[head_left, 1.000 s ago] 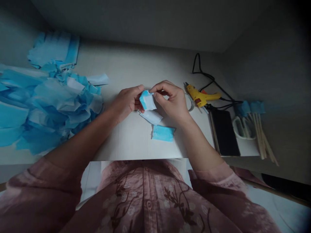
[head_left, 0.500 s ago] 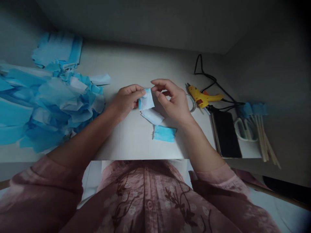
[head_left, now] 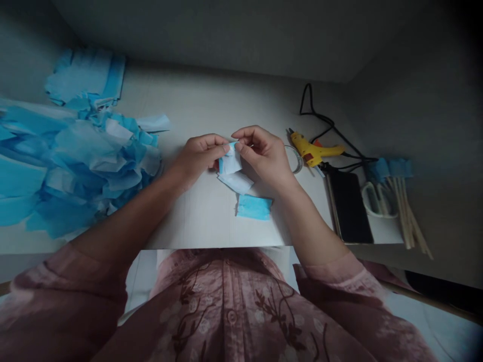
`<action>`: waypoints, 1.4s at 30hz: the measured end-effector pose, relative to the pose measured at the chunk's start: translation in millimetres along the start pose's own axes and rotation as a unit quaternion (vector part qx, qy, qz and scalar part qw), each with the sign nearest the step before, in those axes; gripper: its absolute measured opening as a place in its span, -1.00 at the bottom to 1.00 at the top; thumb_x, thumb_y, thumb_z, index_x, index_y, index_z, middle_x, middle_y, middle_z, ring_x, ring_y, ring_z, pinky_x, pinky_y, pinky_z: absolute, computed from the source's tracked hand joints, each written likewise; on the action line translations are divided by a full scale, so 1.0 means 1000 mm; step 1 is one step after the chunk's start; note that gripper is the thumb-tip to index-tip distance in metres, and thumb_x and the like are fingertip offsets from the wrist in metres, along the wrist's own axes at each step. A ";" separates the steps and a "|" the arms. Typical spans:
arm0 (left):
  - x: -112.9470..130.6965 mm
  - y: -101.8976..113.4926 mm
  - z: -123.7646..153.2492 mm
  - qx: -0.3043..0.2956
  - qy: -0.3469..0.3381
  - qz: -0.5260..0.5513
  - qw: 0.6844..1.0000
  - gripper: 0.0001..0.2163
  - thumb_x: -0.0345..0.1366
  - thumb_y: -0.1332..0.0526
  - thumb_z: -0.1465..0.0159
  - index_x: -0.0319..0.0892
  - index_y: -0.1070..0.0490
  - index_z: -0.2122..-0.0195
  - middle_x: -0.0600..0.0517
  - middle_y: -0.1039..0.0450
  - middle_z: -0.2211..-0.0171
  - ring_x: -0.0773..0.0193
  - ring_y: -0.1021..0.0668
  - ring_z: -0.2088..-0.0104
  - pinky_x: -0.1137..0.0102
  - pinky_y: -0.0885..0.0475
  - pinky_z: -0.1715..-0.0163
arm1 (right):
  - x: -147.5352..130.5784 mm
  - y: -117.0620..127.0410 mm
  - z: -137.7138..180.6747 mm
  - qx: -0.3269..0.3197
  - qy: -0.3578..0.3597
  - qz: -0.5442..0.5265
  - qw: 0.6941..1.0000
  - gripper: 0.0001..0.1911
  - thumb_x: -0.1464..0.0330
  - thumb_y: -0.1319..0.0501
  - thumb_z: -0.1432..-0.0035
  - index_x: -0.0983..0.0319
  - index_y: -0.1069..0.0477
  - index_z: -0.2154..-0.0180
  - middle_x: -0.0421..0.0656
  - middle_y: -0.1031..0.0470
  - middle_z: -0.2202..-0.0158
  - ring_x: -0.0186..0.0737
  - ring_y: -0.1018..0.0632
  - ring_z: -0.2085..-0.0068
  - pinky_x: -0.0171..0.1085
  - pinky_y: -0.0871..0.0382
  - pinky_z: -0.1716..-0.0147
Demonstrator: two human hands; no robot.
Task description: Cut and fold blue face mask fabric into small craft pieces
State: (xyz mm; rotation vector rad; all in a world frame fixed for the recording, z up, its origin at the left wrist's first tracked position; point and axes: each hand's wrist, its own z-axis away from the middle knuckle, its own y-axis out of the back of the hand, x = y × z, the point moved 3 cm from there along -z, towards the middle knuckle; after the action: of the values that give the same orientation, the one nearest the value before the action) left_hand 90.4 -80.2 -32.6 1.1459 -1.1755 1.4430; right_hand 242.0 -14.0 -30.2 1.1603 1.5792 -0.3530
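A small folded piece of pale blue tissue paper (head_left: 231, 162) is pinched between both hands above the white table (head_left: 204, 115). My left hand (head_left: 198, 156) grips its left edge with closed fingers. From the right, my right hand (head_left: 264, 153) pinches its top corner with thumb and forefinger. Just below lies a whitish folded piece (head_left: 237, 182), and nearer the table's front edge a blue folded piece (head_left: 254, 206).
A big heap of blue and white tissue paper (head_left: 71, 156) fills the left side. At the right lie a yellow glue gun (head_left: 313, 149) with black cord, a tape roll (head_left: 295, 158), a dark phone (head_left: 349, 206), scissors (head_left: 373, 198) and wooden sticks (head_left: 409, 216) with blue tips.
My right hand, which had let go and lifted half a second ago, has come back and pinches the paper piece again. The left hand kept hold of it throughout.
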 end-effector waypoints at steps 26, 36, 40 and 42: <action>0.003 0.008 -0.003 0.064 -0.021 0.044 0.997 -0.87 -0.30 -0.29 -0.31 -0.21 -0.43 0.36 0.12 -0.44 0.51 0.42 -0.48 0.51 0.50 -0.46 0.44 | -0.021 0.005 0.002 -0.071 0.156 0.177 0.969 -0.73 0.31 -0.29 -0.22 -0.01 -0.52 0.02 -0.18 -0.37 -0.28 0.15 -0.27 -0.36 0.28 -0.08 -0.34; 0.000 0.004 -0.001 0.068 -0.011 0.048 0.996 -0.92 -0.36 -0.25 -0.32 -0.21 -0.40 0.32 0.12 -0.44 0.41 0.42 -0.53 0.47 0.45 -0.53 0.36 | -0.013 -0.011 0.005 0.005 0.108 0.140 0.984 -0.85 0.19 -0.30 -0.27 0.12 -0.51 0.29 -0.07 -0.44 -0.11 0.08 -0.39 -0.21 0.17 -0.25 -0.23; 0.001 0.003 -0.002 0.068 -0.010 0.043 0.997 -0.91 -0.37 -0.23 -0.34 -0.20 -0.39 0.33 0.11 -0.46 0.41 0.41 -0.55 0.47 0.44 -0.53 0.35 | -0.010 -0.010 0.005 0.027 0.087 0.112 0.990 -0.79 0.15 -0.27 -0.30 0.15 -0.49 0.28 -0.06 -0.48 -0.02 -0.04 -0.47 -0.11 0.01 -0.33 -0.16; 0.002 0.002 -0.002 0.062 -0.010 0.043 0.997 -0.90 -0.36 -0.23 -0.35 -0.20 -0.37 0.34 0.11 -0.46 0.43 0.41 -0.55 0.48 0.45 -0.53 0.35 | -0.008 -0.011 0.004 0.031 0.067 0.090 0.993 -0.79 0.17 -0.28 -0.29 0.16 -0.47 0.29 -0.07 -0.51 0.04 -0.10 -0.51 -0.04 -0.10 -0.39 -0.05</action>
State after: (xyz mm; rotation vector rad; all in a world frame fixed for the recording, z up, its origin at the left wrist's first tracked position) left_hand 87.9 -78.7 -31.2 1.2098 -1.1734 1.5921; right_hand 235.2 -26.3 -28.8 1.3875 1.5726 -0.2105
